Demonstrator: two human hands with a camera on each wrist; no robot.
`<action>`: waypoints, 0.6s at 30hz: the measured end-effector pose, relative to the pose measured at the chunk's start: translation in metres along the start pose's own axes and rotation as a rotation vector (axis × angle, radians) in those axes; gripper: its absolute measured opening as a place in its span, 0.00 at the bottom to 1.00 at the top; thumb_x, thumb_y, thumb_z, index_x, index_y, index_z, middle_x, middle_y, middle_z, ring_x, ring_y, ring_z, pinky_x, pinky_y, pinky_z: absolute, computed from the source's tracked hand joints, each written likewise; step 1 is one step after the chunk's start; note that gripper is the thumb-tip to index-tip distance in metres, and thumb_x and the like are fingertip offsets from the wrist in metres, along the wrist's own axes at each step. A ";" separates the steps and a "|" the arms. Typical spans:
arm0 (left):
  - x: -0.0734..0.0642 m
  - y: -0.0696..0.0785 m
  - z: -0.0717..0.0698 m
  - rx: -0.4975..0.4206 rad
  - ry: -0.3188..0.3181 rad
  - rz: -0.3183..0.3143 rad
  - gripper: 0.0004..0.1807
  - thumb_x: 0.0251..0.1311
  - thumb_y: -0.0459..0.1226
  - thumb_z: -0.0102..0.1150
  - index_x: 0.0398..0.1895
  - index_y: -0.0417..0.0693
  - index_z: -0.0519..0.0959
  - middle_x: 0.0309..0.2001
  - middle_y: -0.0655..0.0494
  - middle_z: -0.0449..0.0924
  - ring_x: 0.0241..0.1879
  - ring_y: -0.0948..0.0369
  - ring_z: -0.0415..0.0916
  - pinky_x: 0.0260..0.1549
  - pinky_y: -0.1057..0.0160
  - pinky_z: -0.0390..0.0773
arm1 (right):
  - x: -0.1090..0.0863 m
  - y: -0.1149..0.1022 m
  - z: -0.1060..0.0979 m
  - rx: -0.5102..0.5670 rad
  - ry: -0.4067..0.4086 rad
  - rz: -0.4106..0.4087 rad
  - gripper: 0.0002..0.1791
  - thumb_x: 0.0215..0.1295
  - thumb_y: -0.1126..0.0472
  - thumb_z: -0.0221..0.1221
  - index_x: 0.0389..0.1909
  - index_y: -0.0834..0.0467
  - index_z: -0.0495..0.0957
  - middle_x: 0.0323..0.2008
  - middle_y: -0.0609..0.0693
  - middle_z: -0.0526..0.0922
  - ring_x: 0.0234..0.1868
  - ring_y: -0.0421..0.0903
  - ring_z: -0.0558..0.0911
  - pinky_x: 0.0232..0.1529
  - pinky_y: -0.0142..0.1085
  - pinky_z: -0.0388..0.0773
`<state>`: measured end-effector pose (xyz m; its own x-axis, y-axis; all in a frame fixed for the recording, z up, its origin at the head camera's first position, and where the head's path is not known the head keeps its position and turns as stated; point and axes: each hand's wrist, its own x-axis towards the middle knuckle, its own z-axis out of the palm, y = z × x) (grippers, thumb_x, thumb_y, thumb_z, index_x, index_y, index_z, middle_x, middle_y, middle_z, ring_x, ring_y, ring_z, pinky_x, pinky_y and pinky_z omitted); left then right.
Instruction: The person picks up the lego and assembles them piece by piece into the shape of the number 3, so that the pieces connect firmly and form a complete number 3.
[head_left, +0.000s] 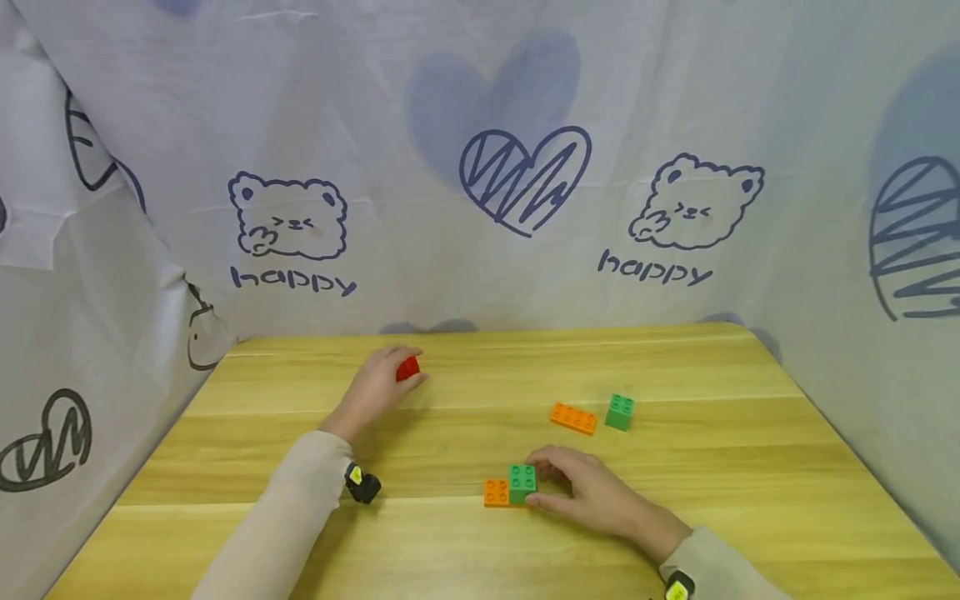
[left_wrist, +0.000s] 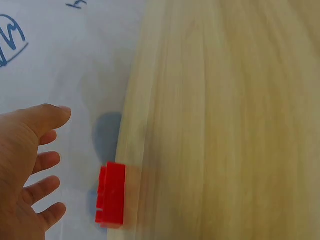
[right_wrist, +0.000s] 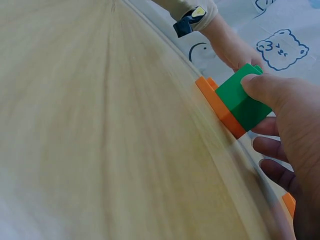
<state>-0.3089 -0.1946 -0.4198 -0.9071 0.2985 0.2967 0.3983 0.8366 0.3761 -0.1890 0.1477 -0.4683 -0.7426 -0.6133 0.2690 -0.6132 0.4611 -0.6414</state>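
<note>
L hand [head_left: 377,385]: arm stretched fwd, thumb and fingers apart, just beside the studded red block [head_left: 407,368] near the table's [head_left: 420,550] far edge. R hand [head_left: 588,493]: reaching in from R, thumb and fingers clamped on the green block [head_left: 522,485]; I see 4 studs on top. It sits on the R part of a thin orange block [head_left: 496,492].

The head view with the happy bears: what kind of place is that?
Maybe a little play or recording corner: a wood-look table, toy bricks on it, and printed cloth behind and at both sides.
</note>
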 end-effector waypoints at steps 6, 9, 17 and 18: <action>0.006 -0.011 0.000 0.054 -0.022 -0.028 0.27 0.64 0.43 0.64 0.63 0.41 0.74 0.60 0.39 0.72 0.59 0.41 0.66 0.59 0.44 0.69 | 0.001 0.000 -0.001 -0.016 0.003 -0.010 0.23 0.66 0.42 0.60 0.57 0.49 0.74 0.46 0.37 0.79 0.44 0.37 0.79 0.45 0.35 0.79; 0.009 -0.015 0.000 0.085 -0.047 -0.048 0.28 0.65 0.43 0.63 0.64 0.41 0.72 0.62 0.38 0.70 0.61 0.40 0.64 0.61 0.42 0.65 | 0.001 0.000 -0.001 -0.022 0.005 -0.013 0.23 0.66 0.42 0.60 0.57 0.49 0.74 0.46 0.37 0.79 0.44 0.37 0.78 0.45 0.36 0.79; 0.014 -0.024 0.006 0.136 -0.130 -0.113 0.32 0.66 0.48 0.60 0.67 0.41 0.69 0.65 0.38 0.66 0.64 0.38 0.61 0.61 0.37 0.61 | 0.000 0.002 0.001 -0.040 0.010 -0.023 0.23 0.66 0.43 0.61 0.57 0.49 0.74 0.47 0.37 0.79 0.45 0.37 0.79 0.46 0.36 0.79; 0.014 -0.025 0.006 0.141 -0.136 -0.122 0.32 0.66 0.49 0.60 0.67 0.40 0.69 0.65 0.37 0.66 0.63 0.38 0.61 0.60 0.37 0.62 | 0.000 0.002 0.001 -0.042 0.010 -0.022 0.24 0.66 0.42 0.61 0.57 0.49 0.74 0.47 0.37 0.79 0.45 0.37 0.79 0.46 0.36 0.79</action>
<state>-0.3328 -0.2084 -0.4304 -0.9611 0.2427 0.1321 0.2706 0.9232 0.2728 -0.1900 0.1482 -0.4700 -0.7315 -0.6171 0.2902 -0.6399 0.4742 -0.6047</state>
